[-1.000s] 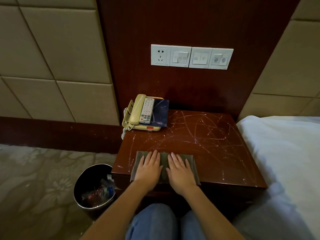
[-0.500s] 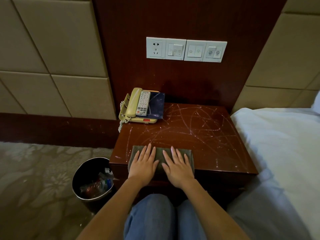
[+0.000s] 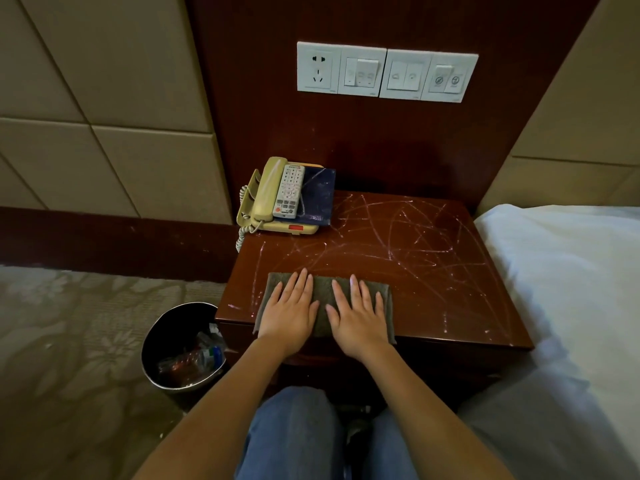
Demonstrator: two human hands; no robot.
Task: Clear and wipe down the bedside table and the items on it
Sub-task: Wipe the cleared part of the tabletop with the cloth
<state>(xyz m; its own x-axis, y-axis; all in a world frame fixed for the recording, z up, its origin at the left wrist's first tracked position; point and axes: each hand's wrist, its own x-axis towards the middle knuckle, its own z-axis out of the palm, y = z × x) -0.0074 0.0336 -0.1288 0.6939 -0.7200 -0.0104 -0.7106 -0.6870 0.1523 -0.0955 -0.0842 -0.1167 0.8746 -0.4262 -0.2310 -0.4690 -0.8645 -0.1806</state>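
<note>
Flat left hand point(image 3: 289, 311) and right hand point(image 3: 358, 317) press the cloth point(image 3: 322, 296). Remote point(image 3: 290, 192) lies on phone point(image 3: 263, 199) at table's point(image 3: 433, 271) far-left corner.

Telephone point(image 3: 277, 199) blocking table's point(image 3: 415, 258) far-left corner

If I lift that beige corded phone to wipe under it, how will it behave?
Likely awkward: the white remote control lies loose on the beige corded phone, so tilting may slide it off. The coiled cord hangs past the wooden table edge and could tug back.
</note>
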